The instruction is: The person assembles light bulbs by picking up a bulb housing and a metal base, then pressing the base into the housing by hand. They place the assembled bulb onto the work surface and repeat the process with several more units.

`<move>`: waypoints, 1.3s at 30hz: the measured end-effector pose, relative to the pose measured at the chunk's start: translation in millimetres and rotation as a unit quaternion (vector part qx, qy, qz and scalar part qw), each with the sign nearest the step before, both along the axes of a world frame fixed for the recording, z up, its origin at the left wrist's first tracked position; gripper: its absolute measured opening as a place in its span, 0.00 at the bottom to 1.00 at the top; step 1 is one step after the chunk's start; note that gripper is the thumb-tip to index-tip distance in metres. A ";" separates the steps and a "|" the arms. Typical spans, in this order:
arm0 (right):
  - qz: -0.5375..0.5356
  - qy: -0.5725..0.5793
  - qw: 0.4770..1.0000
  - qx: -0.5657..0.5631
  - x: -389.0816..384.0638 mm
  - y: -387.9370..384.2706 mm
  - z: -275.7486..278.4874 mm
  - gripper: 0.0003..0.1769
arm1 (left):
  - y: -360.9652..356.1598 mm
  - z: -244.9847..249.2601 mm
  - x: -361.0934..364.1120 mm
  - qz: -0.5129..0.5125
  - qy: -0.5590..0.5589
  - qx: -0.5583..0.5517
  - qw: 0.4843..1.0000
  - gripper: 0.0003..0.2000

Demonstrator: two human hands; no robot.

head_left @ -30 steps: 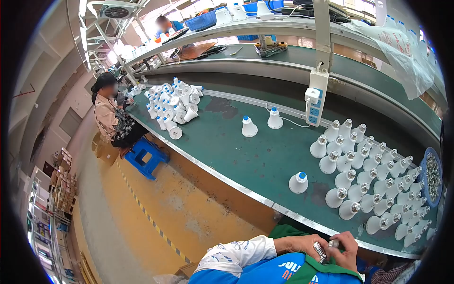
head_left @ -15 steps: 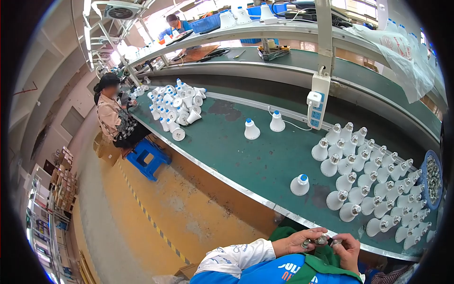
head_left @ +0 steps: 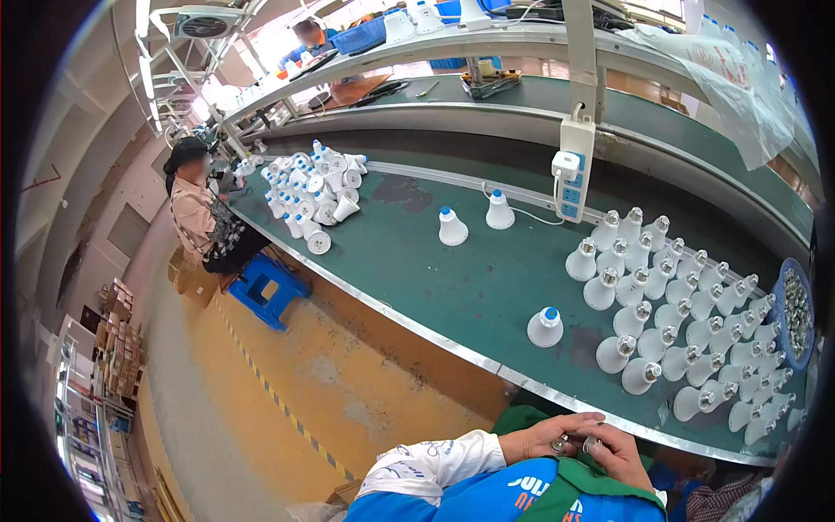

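At about nine o'clock in the view, a seated co-worker (head_left: 202, 217) is leaning over the far left end of the long green counter (head_left: 417, 270), with a blue stool (head_left: 271, 290) standing on the floor just beside them at their four o'clock. Toward eleven o'clock, a heap of white bulb housings (head_left: 315, 187) with blue tips is lying jumbled on the counter. Two more blue-tipped housings (head_left: 451, 228) are standing upright near twelve o'clock, well apart from the heap. A white power strip (head_left: 570, 178) is hanging on a post at one o'clock, a cord trailing from it. Near the counter's front edge, a lone blue-tipped housing (head_left: 545, 328) is standing by itself. At its three o'clock, rows of metal-tipped housings (head_left: 678, 313) are lying packed side by side, and a blue bowl (head_left: 796, 317) full of small metal parts is sitting at the far right. Down at six o'clock, below the counter edge, the left hand (head_left: 544, 438) and the right hand (head_left: 619, 457) are meeting over the person's lap. Both are curling inward with fingers pressed together, pinching small metal screw caps (head_left: 575, 445) between them.
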State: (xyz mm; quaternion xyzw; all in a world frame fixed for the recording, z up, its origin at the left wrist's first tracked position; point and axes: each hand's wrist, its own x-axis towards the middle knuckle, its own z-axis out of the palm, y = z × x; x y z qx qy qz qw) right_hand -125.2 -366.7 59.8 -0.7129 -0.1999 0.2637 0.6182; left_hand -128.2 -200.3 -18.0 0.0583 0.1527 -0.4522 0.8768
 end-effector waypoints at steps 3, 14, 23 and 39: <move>-0.017 0.150 0.988 0.026 1.2 -2.4 17.6 0.18 | 0.4 -3.1 2.7 0.002 -0.053 0.058 0.997 0.10; -0.111 0.176 0.977 0.047 10.4 -0.2 8.1 0.09 | 53.7 15.7 5.7 0.242 -0.103 0.246 0.933 0.14; -0.092 -0.120 0.988 -0.039 65.6 54.0 29.5 0.12 | 104.2 4.6 50.0 0.470 -0.336 0.621 0.529 0.10; 0.179 -0.462 0.815 -0.300 165.2 129.6 38.7 0.16 | 133.1 -20.8 76.0 0.515 -0.350 0.679 0.389 0.08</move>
